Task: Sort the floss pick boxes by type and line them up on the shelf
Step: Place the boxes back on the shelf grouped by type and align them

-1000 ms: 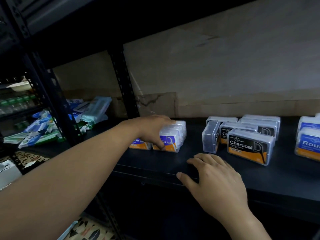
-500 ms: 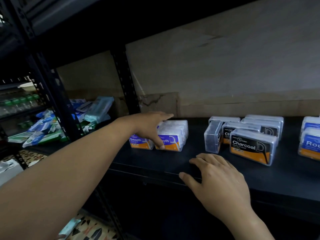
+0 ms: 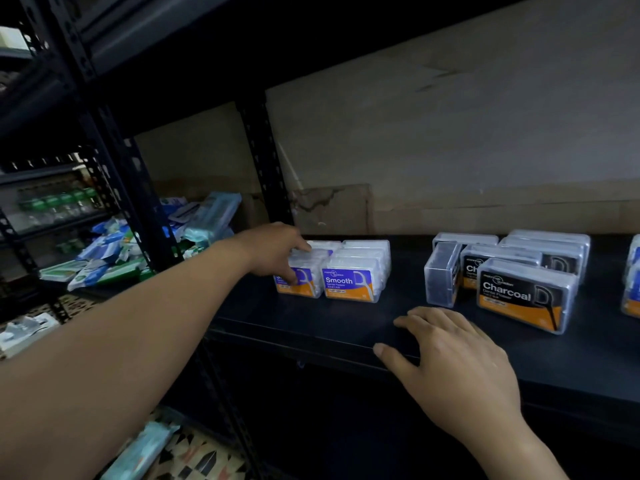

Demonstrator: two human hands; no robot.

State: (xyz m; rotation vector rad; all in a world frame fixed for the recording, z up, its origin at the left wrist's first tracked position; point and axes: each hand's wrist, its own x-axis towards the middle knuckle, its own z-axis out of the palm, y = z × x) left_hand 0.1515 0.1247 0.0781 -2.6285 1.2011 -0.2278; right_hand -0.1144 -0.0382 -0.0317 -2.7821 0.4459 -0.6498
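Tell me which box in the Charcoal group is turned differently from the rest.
The box at the group's left end: it stands turned sideways, no label showing, while the other Charcoal boxes face forward.

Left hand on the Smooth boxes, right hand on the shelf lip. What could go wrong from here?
1. The left hand pinches the left row of clear plastic, purple-labelled Smooth boxes, which appears to touch the right Smooth row; pulling one may skew both.
2. The clear box standing on end beside the black-labelled Charcoal boxes looks tippy; the right hand, flat on the dark shelf, could knock it reaching past.
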